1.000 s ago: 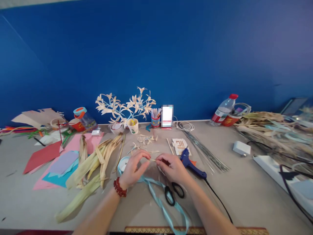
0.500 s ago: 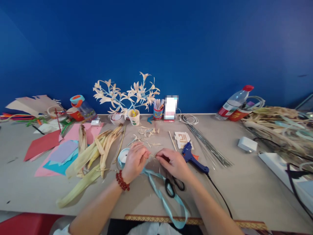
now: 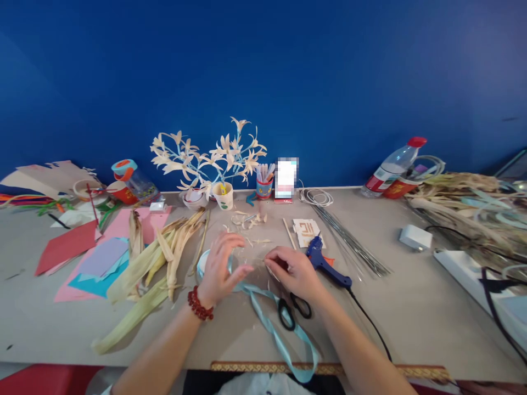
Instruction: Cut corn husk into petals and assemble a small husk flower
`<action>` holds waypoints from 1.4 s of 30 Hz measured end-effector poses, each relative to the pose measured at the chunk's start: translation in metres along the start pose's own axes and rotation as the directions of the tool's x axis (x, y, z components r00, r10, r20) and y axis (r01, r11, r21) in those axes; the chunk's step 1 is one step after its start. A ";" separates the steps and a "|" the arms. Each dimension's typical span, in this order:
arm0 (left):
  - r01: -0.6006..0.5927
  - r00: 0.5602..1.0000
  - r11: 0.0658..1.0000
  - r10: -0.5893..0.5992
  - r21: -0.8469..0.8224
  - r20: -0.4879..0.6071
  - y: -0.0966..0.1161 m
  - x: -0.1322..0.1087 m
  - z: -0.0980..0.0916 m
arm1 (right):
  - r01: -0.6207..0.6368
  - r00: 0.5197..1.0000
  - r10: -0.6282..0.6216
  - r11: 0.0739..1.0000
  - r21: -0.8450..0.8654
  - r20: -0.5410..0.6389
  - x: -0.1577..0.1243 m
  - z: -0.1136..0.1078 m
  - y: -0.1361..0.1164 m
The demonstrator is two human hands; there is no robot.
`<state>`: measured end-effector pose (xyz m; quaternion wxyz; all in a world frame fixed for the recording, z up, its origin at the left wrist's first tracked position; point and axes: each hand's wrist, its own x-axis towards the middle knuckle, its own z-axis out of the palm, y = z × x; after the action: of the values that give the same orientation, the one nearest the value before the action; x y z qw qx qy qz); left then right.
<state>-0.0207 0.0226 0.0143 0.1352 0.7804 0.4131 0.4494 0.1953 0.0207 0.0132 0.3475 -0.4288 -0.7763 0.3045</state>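
My left hand [image 3: 220, 271], with a red bead bracelet at the wrist, is open, fingers and thumb apart and nothing between them. It hovers by a roll of light blue ribbon [image 3: 200, 264], partly covering it. To its right my right hand [image 3: 293, 271] is closed in a pinch; a tiny pale tip shows at the fingertips, too small to name. Loose blue ribbon [image 3: 263, 318] trails between my arms to the front edge. Black-handled scissors [image 3: 286, 315] lie just below my right hand, their blades mostly hidden. A blue glue gun [image 3: 327, 264] rests right of it.
Dried corn husks [image 3: 164, 258] and coloured paper [image 3: 102, 255] lie at left. Behind stand husk flowers [image 3: 222, 156] in a paper cup [image 3: 223, 197]. Metal wires [image 3: 352, 241], a tilted bottle [image 3: 393, 167] and a white power strip [image 3: 473, 280] are to the right.
My left hand has opened its pinch and drawn away to the left from my right hand. My right hand stays pinched in nearly the same place.
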 end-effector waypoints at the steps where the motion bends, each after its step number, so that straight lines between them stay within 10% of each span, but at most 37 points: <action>1: -0.076 0.996 0.994 0.072 0.078 0.042 0.002 0.001 -0.001 | -0.001 1.000 0.001 1.000 0.023 0.004 0.000 0.000 0.000; 30: -0.110 0.983 0.976 0.080 0.186 0.163 0.008 0.001 0.006 | 0.077 0.992 -0.066 0.992 -0.100 0.106 0.001 -0.010 0.001; 38: 0.088 0.990 0.987 -0.101 0.137 0.096 -0.001 -0.002 0.008 | 0.114 0.993 -0.119 0.943 -0.312 0.003 0.000 -0.023 0.012; 42: 0.178 0.981 0.982 -0.182 0.062 0.062 -0.006 -0.003 0.009 | 0.042 0.951 -0.165 0.907 -0.418 -0.262 -0.002 -0.040 0.014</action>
<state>-0.0174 0.0250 0.0040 0.1671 0.7581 0.4896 0.3970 0.2345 0.0323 0.0247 0.3769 -0.4897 -0.7846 0.0505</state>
